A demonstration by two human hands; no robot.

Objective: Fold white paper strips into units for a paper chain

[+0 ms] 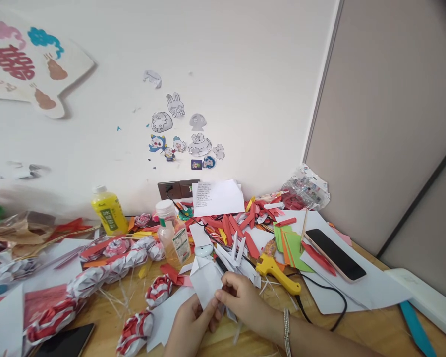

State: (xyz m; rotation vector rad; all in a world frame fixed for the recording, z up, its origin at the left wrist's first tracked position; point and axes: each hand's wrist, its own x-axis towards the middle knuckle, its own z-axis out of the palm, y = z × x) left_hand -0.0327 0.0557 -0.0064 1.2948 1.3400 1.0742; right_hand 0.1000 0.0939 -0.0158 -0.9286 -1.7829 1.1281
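Observation:
My left hand and my right hand meet low in the middle of the head view. Both pinch a folded white paper piece, which stands up between the fingertips. A bracelet circles my right wrist. Just beyond the paper lie several white folded strips and red paper strips. A yellow glue gun rests right of my right hand, its black cord trailing toward the table's front.
Red-and-white woven paper rolls lie left. A yellow bottle and a clear bottle stand behind them. A phone lies on white sheets at right, another dark phone at bottom left. Green paper sits near the glue gun.

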